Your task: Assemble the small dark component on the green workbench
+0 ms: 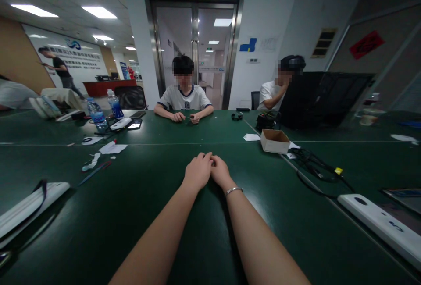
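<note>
My two arms stretch forward over the dark green table (158, 215). My left hand (197, 172) and my right hand (219, 172) meet at the middle of the table, backs up, fingers curled and pressed together where they touch. Whatever lies between the fingers is hidden. A thin silver bracelet (233, 190) circles my right wrist. The nearest loose things are an open cardboard box (275, 140) to the right and paper scraps (112, 148) to the left.
A person in a white shirt (184, 98) sits opposite, hands together on the table. Another person (274, 90) sits behind a black screen (320, 98). Water bottles (96, 114) stand far left. Black cables (315, 169) run right. White flat devices lie at the right (381, 223) and left (29, 204).
</note>
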A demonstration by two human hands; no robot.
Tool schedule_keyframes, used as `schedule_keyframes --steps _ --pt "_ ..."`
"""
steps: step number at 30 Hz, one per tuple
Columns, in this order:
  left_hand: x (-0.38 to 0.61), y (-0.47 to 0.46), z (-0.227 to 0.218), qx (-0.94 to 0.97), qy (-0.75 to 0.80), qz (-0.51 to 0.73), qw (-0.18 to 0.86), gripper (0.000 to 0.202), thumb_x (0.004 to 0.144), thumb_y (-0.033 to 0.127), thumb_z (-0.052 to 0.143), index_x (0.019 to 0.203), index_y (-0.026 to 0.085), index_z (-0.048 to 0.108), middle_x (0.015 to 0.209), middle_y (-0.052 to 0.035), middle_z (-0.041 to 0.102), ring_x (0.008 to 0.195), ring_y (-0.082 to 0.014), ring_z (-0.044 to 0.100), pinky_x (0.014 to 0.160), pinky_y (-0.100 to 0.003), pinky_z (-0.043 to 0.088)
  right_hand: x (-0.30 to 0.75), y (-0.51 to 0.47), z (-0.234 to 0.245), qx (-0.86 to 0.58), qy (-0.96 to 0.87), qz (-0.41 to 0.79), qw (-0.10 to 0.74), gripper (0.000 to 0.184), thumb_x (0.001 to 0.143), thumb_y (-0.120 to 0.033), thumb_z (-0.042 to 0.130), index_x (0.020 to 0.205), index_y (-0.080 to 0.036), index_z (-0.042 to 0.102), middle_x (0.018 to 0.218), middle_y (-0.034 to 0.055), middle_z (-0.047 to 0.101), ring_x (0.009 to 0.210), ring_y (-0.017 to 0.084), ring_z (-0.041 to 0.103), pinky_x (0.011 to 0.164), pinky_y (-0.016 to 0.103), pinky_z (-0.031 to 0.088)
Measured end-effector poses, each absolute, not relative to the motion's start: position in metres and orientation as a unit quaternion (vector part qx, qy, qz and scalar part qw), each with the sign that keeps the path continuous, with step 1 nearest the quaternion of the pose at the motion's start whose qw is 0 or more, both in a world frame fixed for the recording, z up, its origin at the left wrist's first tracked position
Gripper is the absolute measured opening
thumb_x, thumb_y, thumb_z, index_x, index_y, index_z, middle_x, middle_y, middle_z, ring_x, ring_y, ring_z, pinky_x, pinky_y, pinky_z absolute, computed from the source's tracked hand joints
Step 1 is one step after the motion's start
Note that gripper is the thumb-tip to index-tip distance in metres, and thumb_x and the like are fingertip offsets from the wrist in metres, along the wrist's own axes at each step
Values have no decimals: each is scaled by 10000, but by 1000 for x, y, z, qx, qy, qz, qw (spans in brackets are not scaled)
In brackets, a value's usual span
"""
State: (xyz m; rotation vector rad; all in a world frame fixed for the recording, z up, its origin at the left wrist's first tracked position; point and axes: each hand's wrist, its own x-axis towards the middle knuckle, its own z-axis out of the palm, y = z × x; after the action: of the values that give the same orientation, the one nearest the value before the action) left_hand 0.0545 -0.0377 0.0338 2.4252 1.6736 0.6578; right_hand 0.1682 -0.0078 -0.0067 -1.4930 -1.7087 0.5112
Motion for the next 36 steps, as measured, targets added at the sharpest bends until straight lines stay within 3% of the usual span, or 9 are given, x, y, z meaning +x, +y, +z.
schedule_keyframes --steps 4,7,13,22,36 --pt "44 -30 21 779 547 284 113 442 966 218 313 1363 229 505 1306 -96 566 1118 -231 584 955 -348 466 167 -6 -7 -574 -688 194 399 135 796 -156 629 902 -191 706 875 29 635 816 184 595 731 275 455" --pt "34 -24 14 753 557 319 148 379 955 244 377 1269 251 589 1273 -73 608 1097 -215 605 944 -323 468 167 -3 -9 -576 -679 197 410 157 775 -177 683 928 -203 709 934 27 639 879 185 598 790 286 462" --pt "25 -13 3 675 565 372 295 245 935 330 466 1091 257 640 924 -18 713 717 -147 671 711 -260 487 169 6 -18 -573 -672 214 418 240 741 -186 706 978 -221 712 986 23 632 843 164 598 772 286 478" --pt "23 -6 -3 640 568 413 313 211 938 349 463 1008 231 624 840 -12 706 690 -143 671 675 -247 473 170 12 -21 -541 -673 243 442 294 747 -305 687 1028 -221 693 935 18 649 736 145 573 719 280 487" --pt "23 -3 -4 613 563 440 336 211 943 337 467 989 212 630 873 -18 703 672 -126 671 642 -226 477 168 8 -15 -530 -677 235 453 285 754 -307 677 1024 -217 689 897 17 642 707 145 560 681 272 490"
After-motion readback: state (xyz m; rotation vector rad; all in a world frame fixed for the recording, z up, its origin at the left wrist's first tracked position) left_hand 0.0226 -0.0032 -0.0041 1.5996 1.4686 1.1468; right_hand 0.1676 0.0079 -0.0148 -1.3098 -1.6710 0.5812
